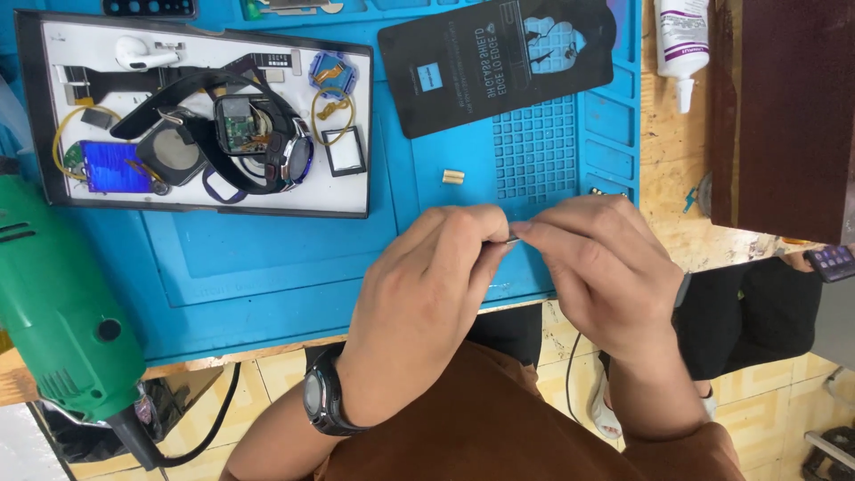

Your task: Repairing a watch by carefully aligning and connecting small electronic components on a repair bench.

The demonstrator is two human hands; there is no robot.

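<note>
My left hand (427, 294) and my right hand (601, 263) meet fingertip to fingertip over the near edge of a blue work mat (267, 258). Between them they pinch a small thin grey metal part (514, 239), mostly hidden by the fingers. A dark watch sits on my left wrist. A small brass piece (453, 176) lies on the mat just beyond my left hand.
A white tray (356, 191) with black rim holds smartwatch parts, straps, flex cables and an earbud. A black card package (499, 62) lies at the back. A green power tool (53, 294) is at the left, a white bottle (683, 40) and dark box at the right.
</note>
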